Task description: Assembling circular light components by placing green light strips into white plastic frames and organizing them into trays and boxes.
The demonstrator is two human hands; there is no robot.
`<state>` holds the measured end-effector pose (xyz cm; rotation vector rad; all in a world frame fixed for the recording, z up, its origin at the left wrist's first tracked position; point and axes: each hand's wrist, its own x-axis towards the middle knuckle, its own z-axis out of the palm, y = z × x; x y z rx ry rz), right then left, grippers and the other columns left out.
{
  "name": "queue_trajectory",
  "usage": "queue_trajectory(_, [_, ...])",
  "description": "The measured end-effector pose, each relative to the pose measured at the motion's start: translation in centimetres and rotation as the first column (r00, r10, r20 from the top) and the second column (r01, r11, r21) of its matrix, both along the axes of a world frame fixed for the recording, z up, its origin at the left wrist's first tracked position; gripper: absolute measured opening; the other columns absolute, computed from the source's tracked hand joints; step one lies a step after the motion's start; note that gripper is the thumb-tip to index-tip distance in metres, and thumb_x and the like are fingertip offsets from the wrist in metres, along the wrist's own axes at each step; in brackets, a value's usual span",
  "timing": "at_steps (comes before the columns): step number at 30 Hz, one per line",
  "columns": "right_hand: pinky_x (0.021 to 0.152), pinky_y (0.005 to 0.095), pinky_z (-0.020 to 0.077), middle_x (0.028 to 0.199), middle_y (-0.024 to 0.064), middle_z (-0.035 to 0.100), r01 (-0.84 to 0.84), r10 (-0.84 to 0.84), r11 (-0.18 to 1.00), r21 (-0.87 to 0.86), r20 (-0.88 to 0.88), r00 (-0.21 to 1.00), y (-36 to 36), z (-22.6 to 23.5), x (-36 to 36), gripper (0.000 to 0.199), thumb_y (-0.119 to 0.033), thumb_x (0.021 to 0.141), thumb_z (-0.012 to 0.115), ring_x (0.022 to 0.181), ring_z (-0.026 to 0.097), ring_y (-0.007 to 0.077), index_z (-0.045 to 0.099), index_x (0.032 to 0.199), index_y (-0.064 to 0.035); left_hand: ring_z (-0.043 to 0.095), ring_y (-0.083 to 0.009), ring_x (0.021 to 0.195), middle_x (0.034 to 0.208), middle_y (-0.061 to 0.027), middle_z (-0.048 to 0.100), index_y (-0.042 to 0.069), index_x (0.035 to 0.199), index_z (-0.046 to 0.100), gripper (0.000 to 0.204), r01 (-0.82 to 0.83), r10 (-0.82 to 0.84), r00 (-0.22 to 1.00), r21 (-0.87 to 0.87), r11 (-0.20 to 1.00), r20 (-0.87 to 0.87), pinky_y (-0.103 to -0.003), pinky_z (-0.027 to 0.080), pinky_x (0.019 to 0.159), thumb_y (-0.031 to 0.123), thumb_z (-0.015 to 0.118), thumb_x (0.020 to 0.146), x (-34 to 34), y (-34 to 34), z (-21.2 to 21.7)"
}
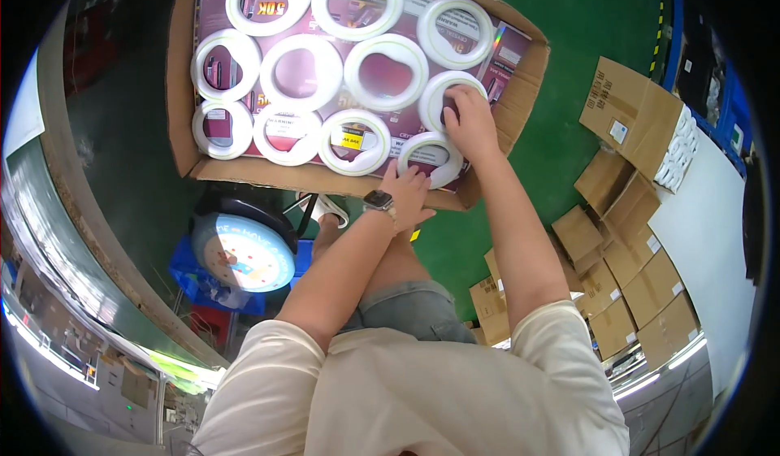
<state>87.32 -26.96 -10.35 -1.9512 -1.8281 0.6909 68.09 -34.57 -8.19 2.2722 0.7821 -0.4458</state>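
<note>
A large open carton (357, 186) holds several white rings, like wide rolls, laid in rows over purple printed packaging (325, 45). My right hand (471, 124) is at the right side of the carton, its fingers and thumb curled around the rim of one white ring (432, 102). Just below that lies another white ring (445, 171), nearest the front right corner. My left hand (405, 194), with a dark watch on the wrist, reaches over the carton's near wall. Its fingers are apart, and their tips touch the lower-left edge of that corner ring.
A round light-blue seat (244, 253) stands below the carton at left, beside a blue bin (183, 265). Brown cartons (634, 293) are stacked at right, near an open carton of white items (638, 123). A long bench edge (106, 236) curves along the left.
</note>
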Motion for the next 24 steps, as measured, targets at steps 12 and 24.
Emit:
queue_trajectory(12, [0.088,0.0420,0.0456,0.108,0.0135,0.059,0.165,-0.157,0.984,-0.061,0.121,0.980,-2.2,2.3,0.2,0.028,-0.007,0.079,0.059,0.101,0.056,0.0337,0.061,0.107,-0.0061,0.045,-0.0239,0.121,0.116,-0.0095,0.056,0.010,0.112,0.060,0.040,-0.124,0.113,0.970,0.038,0.992,0.215,-0.057,0.032,0.101,0.035,0.061,0.081,3.1,0.6,-0.3])
queue_trajectory(24, [0.096,0.0460,0.0409,0.127,0.0191,0.050,0.056,-0.067,0.995,0.086,0.137,0.988,-2.8,2.5,-2.7,0.048,-0.006,0.076,0.062,0.115,0.049,0.0378,0.056,0.123,-0.0088,0.018,-0.0434,0.138,0.149,-0.0106,0.029,0.038,0.134,0.047,0.062,-0.571,0.632,0.775,0.415,0.708,-0.013,-0.073,0.023,0.098,0.029,0.067,0.077,-5.2,8.8,2.1])
